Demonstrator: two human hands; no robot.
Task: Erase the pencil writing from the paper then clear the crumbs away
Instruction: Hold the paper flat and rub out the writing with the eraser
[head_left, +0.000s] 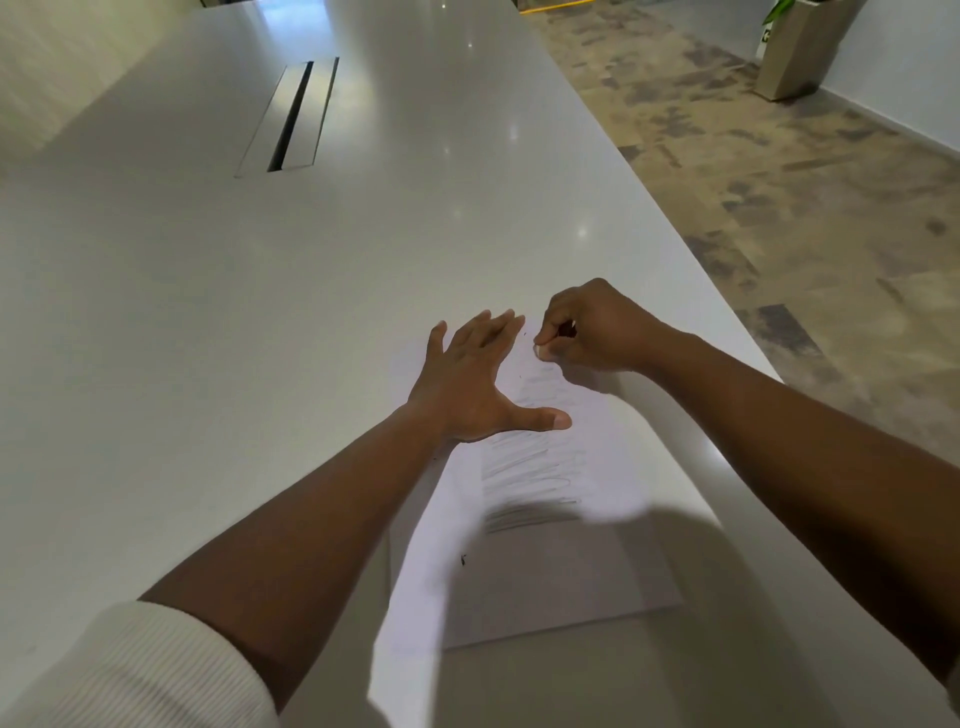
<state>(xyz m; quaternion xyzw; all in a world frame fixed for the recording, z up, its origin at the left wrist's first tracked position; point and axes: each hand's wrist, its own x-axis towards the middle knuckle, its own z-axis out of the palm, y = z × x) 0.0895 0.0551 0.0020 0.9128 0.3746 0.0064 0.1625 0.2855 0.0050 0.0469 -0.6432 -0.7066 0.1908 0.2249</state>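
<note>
Head view: eraser (540, 352) mostly hidden

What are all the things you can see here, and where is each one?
paper: one, white, flat on the table near its right edge
pencil writing: several grey scribbled rows, middle of the paper
eraser: one, whitish, mostly hidden in the right hand, at the far end of the paper
crumbs: a few dark specks on the paper
table: one, long, white-grey
slot: one, dark, in a panel far along the table
planter: one, beige, on the floor at top right, green leaves
floor: brown and grey patches, right side
left hand: flat, fingers spread, pressing the paper
right hand: fingers curled, pinching the eraser
sleeve: cream, left arm
</note>
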